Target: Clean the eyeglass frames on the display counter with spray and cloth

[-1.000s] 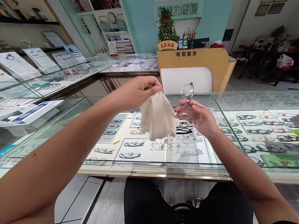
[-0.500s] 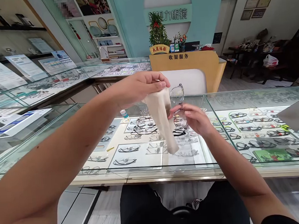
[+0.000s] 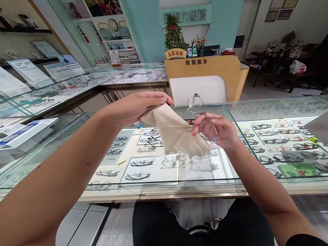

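Note:
My left hand [image 3: 148, 103] pinches the upper edge of a beige cloth [image 3: 176, 133], which hangs spread out over the glass counter. To its right, my right hand [image 3: 219, 128] grips a pair of clear-lensed eyeglasses [image 3: 196, 105] near the bridge. The glasses stand on end, one lens above my fingers and the other in front of my palm. The cloth's right side reaches up to my right fingertips; whether they touch it I cannot tell.
Under both hands runs a glass display counter [image 3: 158, 189] with several rows of spectacle frames inside. A small white bottle [image 3: 137, 125] is partly behind my left hand. A grey-white panel [image 3: 323, 125] juts in at the right. Farther back is a wooden cashier desk [image 3: 235, 75].
My left hand has moved left and down, away from the glasses, and the cloth has spread wider. My right hand has shifted slightly right, with the glasses tilted.

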Action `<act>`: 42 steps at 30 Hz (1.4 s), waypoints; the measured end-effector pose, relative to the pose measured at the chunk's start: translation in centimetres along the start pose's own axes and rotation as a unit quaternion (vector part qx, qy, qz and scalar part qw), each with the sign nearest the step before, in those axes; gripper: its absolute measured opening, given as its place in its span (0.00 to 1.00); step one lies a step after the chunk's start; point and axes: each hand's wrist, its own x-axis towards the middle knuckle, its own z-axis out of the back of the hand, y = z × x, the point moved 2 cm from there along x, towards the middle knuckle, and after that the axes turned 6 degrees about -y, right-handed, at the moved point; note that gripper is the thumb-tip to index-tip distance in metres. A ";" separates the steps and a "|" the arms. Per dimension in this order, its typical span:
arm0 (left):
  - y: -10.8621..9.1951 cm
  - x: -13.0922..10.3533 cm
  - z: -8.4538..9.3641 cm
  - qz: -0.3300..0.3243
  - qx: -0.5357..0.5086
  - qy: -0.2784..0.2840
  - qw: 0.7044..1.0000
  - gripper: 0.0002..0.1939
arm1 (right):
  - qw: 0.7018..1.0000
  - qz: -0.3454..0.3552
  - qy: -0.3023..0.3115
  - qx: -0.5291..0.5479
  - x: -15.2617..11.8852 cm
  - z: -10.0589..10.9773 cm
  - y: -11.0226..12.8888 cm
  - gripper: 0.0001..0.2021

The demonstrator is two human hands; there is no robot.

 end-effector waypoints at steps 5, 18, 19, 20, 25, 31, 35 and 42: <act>1.7 0.3 -1.1 -0.017 0.078 0.117 0.990 0.24 | 0.999 -0.030 -0.020 -0.001 0.1 0.5 -0.1 0.18; 4.2 0.6 -5.4 -0.079 -0.087 0.302 0.946 0.26 | 0.998 -0.059 0.015 0.010 0.1 0.4 -0.1 0.18; 4.4 0.7 -5.8 -0.079 -0.092 0.312 0.942 0.26 | 0.998 -0.064 0.016 0.007 0.1 0.3 -0.2 0.18; 4.5 0.7 -6.2 -0.081 -0.096 0.320 0.939 0.26 | 0.998 -0.067 0.019 0.005 0.1 0.3 -0.3 0.19; 5.3 1.0 -7.4 -0.085 -0.124 0.329 0.932 0.25 | 0.996 -0.079 0.030 0.010 0.1 0.2 -0.5 0.19; 5.4 0.9 -7.9 -0.067 -0.157 0.318 0.933 0.27 | 0.996 -0.076 0.041 0.018 0.1 0.1 -0.2 0.19; 5.3 0.8 -8.2 -0.063 -0.148 0.336 0.928 0.25 | 0.995 -0.075 0.056 0.032 0.1 -0.1 -0.1 0.18; 5.7 0.8 -8.1 -0.070 -0.149 0.342 0.925 0.24 | 0.994 -0.076 0.074 0.041 0.1 -0.2 -0.3 0.18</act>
